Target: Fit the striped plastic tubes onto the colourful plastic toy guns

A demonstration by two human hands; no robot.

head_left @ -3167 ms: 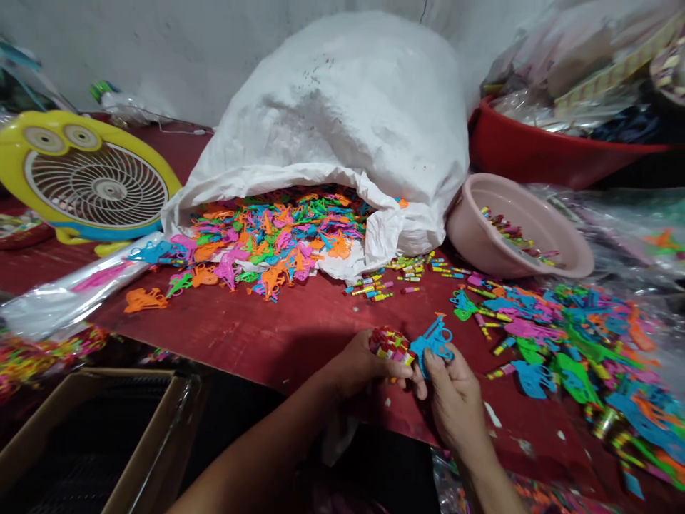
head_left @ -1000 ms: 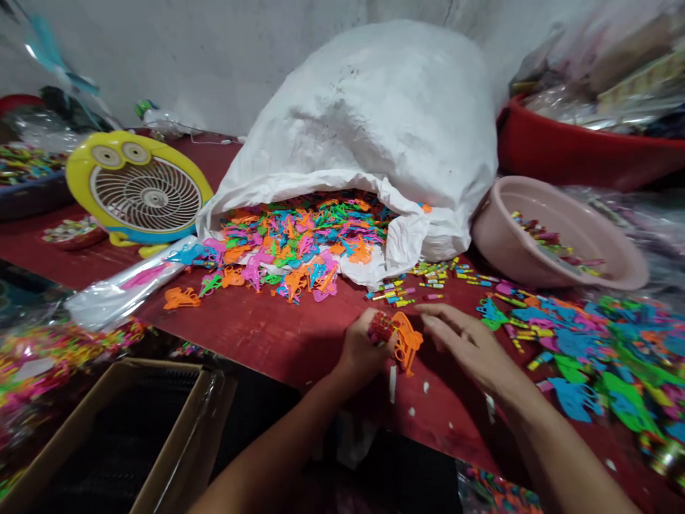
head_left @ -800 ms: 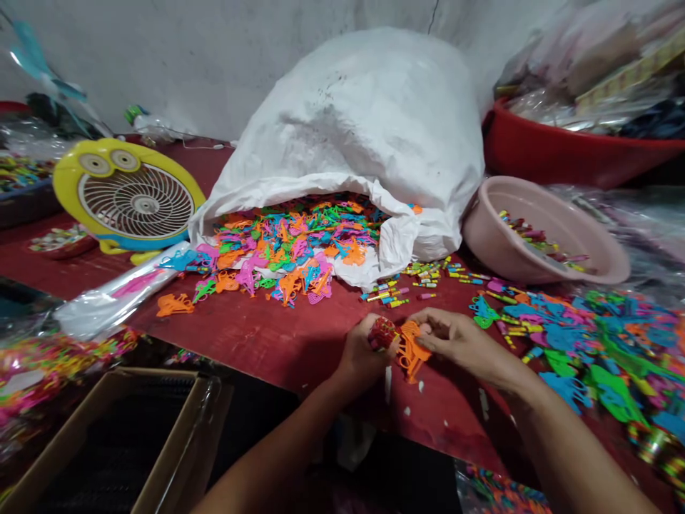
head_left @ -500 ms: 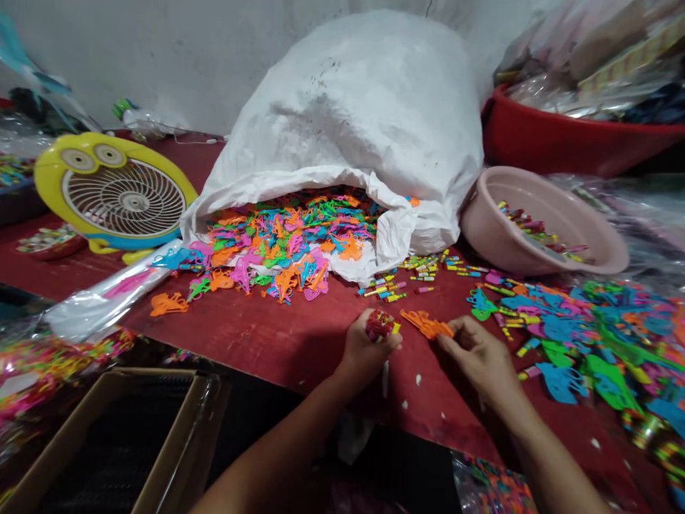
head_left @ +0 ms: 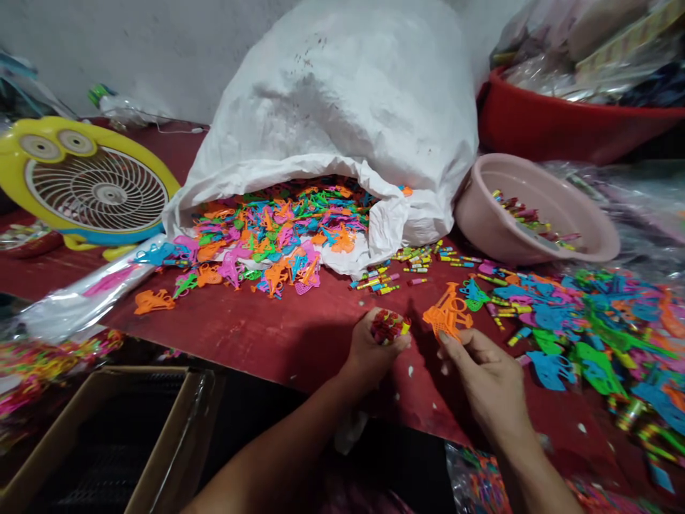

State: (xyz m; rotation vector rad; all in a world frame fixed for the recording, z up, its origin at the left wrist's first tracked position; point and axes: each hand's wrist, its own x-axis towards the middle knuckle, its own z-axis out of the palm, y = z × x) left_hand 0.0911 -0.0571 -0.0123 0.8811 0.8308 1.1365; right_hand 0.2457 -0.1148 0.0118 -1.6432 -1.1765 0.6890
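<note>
My left hand (head_left: 372,351) is wrapped round a bundle of small tubes (head_left: 387,327), their dark red ends showing above the fist with one yellow piece at the side. To its right, my right hand (head_left: 484,364) pinches a flat orange plastic piece (head_left: 448,314) with a lattice part and thin loops. The two hands are apart, just over the red tabletop (head_left: 257,335). Beyond them lie small tubes with coloured labels (head_left: 382,282). Right of my right hand spreads a heap of tubes and flat blue, green, pink and orange plastic pieces (head_left: 551,368).
A big white sack (head_left: 342,93) spills coloured plastic pieces (head_left: 267,243) onto the table. A pink basin (head_left: 481,214) holds more tubes, with a red tub (head_left: 556,121) behind it. At left stand a yellow fan (head_left: 101,193) and, lower down, a cardboard box (head_left: 165,435).
My right hand has turned the orange plastic piece from lying nearly flat to upright, its face towards me. The left hand keeps the bundle. The view has shifted slightly.
</note>
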